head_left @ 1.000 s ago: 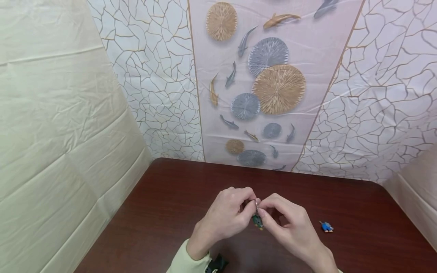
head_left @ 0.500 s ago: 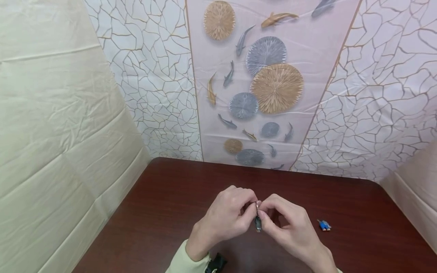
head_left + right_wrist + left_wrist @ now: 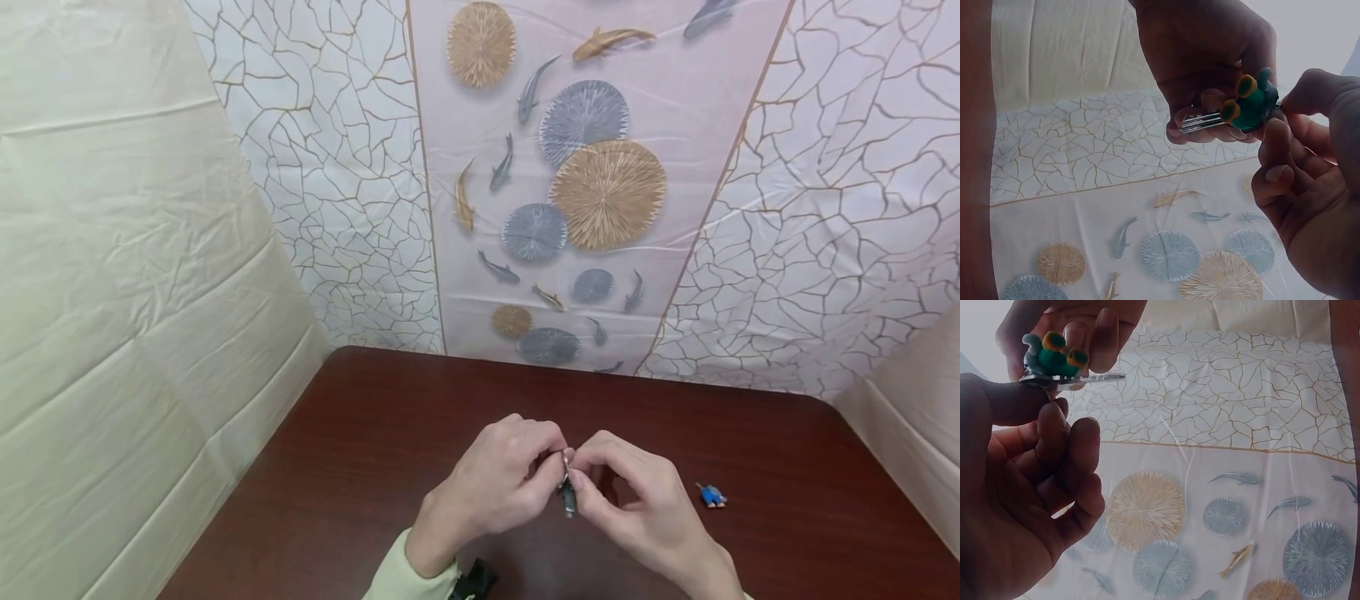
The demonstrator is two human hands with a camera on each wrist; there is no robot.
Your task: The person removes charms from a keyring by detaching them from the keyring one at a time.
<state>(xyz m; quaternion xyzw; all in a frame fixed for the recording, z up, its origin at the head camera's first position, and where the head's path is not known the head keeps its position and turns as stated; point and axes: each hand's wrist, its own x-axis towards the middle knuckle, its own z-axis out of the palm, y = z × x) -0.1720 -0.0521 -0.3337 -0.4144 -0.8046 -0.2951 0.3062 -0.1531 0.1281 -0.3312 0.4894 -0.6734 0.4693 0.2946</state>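
Observation:
Both hands meet above the table in the head view, fingertips close together on a small keychain. My left hand (image 3: 487, 479) pinches its metal ring between thumb and index finger. From the other side, my right hand (image 3: 637, 492) pinches it near the top with thumb and index finger. A green figurine (image 3: 1054, 362) with orange-rimmed feet and a grey tail-like curl hangs on it, beside a slim shiny metal piece (image 3: 1200, 122). In the head view only the keychain's dark lower end (image 3: 567, 500) shows below the fingers. Fingertips hide much of the ring.
A small blue figurine (image 3: 711, 496) lies on the dark red-brown table (image 3: 390, 417), right of the right hand. Some black object (image 3: 476, 577) is by the left cuff (image 3: 412, 567). Patterned cloth (image 3: 360, 167) hangs behind the table, cream cloth (image 3: 150, 292) at the left.
The keychain has turned between the fingers: its green side with orange feet faced the head camera before, a dark grey side now. Both hands have sunk slightly, still pinching it.

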